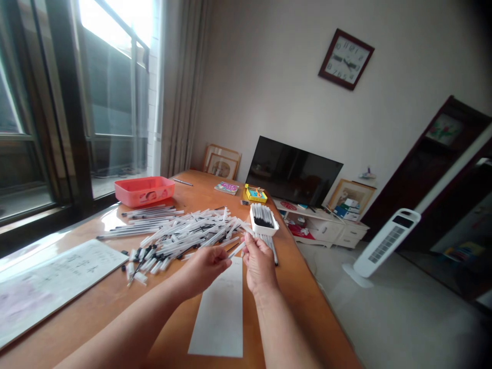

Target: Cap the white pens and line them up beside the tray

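Observation:
My left hand point(207, 266) and my right hand point(259, 261) meet above a white sheet of paper point(223, 312) on the wooden table point(96, 307). Both pinch one white pen point(237, 250) between them, the left at its near end, the right at its far end. Just beyond my hands lies a big heap of several white pen barrels and black refills point(180, 236). A small white tray point(263, 219) with black-tipped pens in it stands right behind my right hand.
A pink plastic bin point(144, 190) sits at the table's far left, near the window. A white printed board point(46, 282) lies at the left. A yellow box point(255, 193) and a small booklet point(226, 187) are at the far end. A white tower fan point(380, 246) stands on the floor right.

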`<state>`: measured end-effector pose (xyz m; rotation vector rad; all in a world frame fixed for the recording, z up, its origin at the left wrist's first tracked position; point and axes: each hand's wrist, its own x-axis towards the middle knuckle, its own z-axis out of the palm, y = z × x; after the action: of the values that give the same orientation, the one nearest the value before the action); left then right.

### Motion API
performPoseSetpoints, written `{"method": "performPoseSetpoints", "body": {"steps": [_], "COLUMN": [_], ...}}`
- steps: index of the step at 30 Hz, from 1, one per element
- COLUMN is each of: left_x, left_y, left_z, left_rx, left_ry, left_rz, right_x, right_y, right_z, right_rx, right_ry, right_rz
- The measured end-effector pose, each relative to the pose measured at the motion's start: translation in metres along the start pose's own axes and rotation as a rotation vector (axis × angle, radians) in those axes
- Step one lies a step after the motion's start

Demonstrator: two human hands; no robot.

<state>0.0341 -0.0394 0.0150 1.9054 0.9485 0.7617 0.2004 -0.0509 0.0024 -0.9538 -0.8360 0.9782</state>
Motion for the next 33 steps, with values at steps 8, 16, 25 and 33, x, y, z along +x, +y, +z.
{"method": "performPoseSetpoints", "body": {"steps": [8, 16, 25, 33], "left_x": [0.001, 0.003, 0.000, 0.001], "left_y": [-0.006, 0.001, 0.000, 0.001], "left_z": [-0.004, -0.006, -0.006, -0.007], "left_rx": [-0.283, -0.188, -0.024, 0.026], "left_ry": [-0.135, -0.092, 0.023, 0.047], "left_rz": [-0.081, 0.074, 0.170, 0.164], "right_x": [-0.005, -0.008, -0.008, -0.008], "right_y": [-0.018, -0.027, -0.028, -0.025], "right_z": [0.000, 0.000, -0.001, 0.001], "right_rx": [0.182, 0.308, 0.378, 0.390], "right_ry": [-0.078, -0.315, -0.339, -0.318], "right_rz": [0.155, 0.449, 0.453, 0.449]}}
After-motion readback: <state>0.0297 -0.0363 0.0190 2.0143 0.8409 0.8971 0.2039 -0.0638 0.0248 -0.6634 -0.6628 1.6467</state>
